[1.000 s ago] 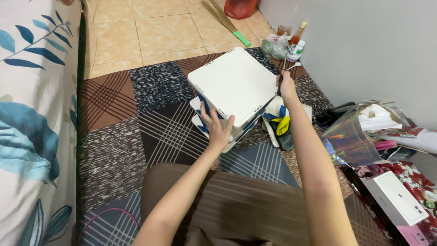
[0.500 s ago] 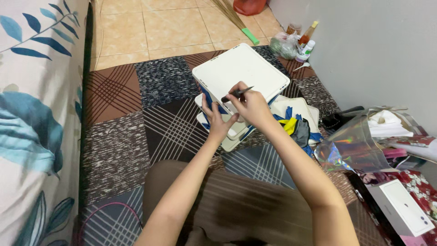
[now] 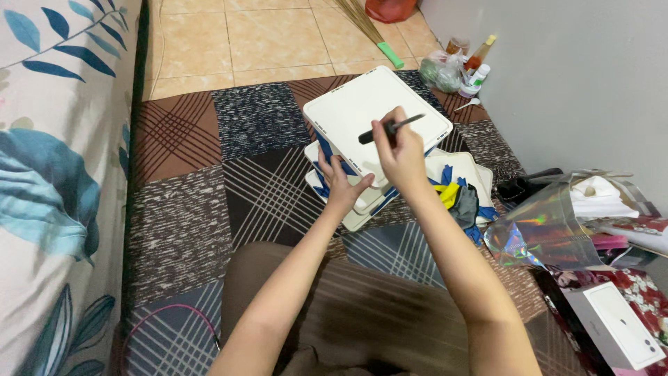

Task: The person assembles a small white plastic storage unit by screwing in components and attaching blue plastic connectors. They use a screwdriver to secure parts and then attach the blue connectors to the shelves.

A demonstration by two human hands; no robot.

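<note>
A white square box (image 3: 376, 115) with rounded corners and blue trim sits on a stack of white lids on the patchwork mat (image 3: 243, 181). My left hand (image 3: 341, 182) grips the box's near left corner and holds it tilted. My right hand (image 3: 398, 150) is over the box's near edge, holding a thin black screwdriver (image 3: 390, 129) whose tip points right and away. Blue, yellow and grey parts (image 3: 459, 198) lie in a white tray beside my right forearm.
A leaf-print sofa (image 3: 49, 174) runs along the left. Bottles and a bag (image 3: 459, 66) stand by the grey wall. An iridescent bag (image 3: 550, 226), a white phone box (image 3: 616, 324) and clutter lie at the right. A broom (image 3: 369, 31) rests on the tiled floor.
My right hand came back from the box's far right corner to its near edge with the black screwdriver. The left hand stays on the box's near corner.
</note>
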